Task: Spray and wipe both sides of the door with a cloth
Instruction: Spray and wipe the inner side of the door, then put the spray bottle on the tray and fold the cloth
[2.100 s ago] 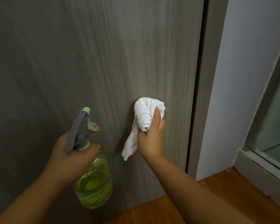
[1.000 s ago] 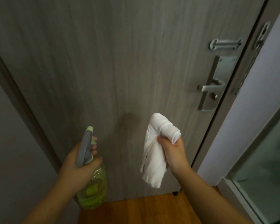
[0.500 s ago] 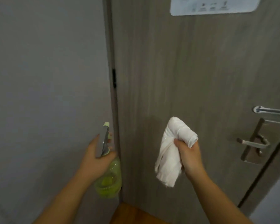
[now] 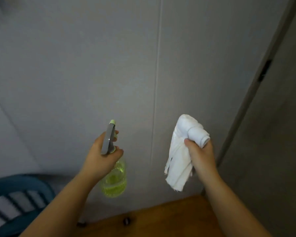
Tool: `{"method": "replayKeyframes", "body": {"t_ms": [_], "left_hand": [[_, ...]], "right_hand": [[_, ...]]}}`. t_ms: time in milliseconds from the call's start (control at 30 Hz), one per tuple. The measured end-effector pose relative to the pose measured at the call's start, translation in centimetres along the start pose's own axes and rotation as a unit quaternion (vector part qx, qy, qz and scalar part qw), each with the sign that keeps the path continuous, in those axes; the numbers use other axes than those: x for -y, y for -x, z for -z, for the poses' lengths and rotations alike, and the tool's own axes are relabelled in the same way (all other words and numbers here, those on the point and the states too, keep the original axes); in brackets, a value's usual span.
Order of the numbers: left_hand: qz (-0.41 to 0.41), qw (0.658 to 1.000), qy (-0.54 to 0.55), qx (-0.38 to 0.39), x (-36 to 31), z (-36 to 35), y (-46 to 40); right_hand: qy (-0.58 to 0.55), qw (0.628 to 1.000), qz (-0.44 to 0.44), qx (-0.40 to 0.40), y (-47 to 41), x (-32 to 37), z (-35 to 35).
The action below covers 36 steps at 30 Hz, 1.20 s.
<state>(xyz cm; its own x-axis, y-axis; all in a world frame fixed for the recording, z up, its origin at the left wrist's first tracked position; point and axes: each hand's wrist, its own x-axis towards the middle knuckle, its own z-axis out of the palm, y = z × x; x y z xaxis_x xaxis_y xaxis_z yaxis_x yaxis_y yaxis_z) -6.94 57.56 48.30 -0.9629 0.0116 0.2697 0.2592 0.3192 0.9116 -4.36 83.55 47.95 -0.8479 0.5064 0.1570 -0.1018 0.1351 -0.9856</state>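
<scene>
The left hand [image 4: 102, 157] is wrapped around the neck of a spray bottle [image 4: 114, 177], with one finger reaching forward by the grey trigger and the thumb closed across the front; the bottle hangs upright below the fist, its clear body holding yellow-green liquid and its pale green nozzle pointing up and away. The right hand [image 4: 201, 155] grips a white cloth [image 4: 182, 154], fingers curled tight round a rolled part near the top while the loose end hangs down past the wrist. Both hands are raised in front of a plain grey wall [image 4: 75, 74] with a thin vertical seam running down between them, and neither the bottle nor the cloth touches it. The door [image 4: 280, 134] stands at the far right, seen at an angle, with a dark hinge showing on its frame, well apart from the cloth. Below is a strip of wooden floor [image 4: 169, 218], and a blue striped object [image 4: 15, 202], blurred, sits at the lower left
</scene>
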Motion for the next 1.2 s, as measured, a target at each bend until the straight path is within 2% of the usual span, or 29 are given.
{"method": "replayKeyframes", "body": {"t_ms": [267, 433, 700, 900, 1033, 1200], "left_hand": [[0.097, 0.981, -0.093, -0.143, 6.9, 17.1, 10.9], [0.135, 0.971, -0.120, -0.158, 13.1, 26.8, 16.5], [0.152, 0.975, -0.127, -0.099, 24.2, 39.5, 19.5], [0.179, 0.973, -0.112, -0.088, 33.9, 42.7, 19.0], [0.177, 0.971, -0.127, -0.097, 41.6, 41.5, 19.0], [0.226, 0.961, -0.076, -0.136, 51.0, 39.4, 18.3]], "right_hand": [[-0.019, 0.988, -0.027, 0.153, 12.9, -1.9, -14.2], [0.005, 0.977, -0.040, 0.211, 21.8, -3.7, -23.3], [0.051, 0.972, -0.105, 0.202, 34.1, -7.0, -36.4], [0.092, 0.970, -0.140, 0.179, 37.4, -11.8, -41.7], [0.102, 0.969, -0.141, 0.173, 37.7, -17.8, -44.9], [0.104, 0.968, -0.139, 0.183, 37.0, -26.5, -49.7]]}}
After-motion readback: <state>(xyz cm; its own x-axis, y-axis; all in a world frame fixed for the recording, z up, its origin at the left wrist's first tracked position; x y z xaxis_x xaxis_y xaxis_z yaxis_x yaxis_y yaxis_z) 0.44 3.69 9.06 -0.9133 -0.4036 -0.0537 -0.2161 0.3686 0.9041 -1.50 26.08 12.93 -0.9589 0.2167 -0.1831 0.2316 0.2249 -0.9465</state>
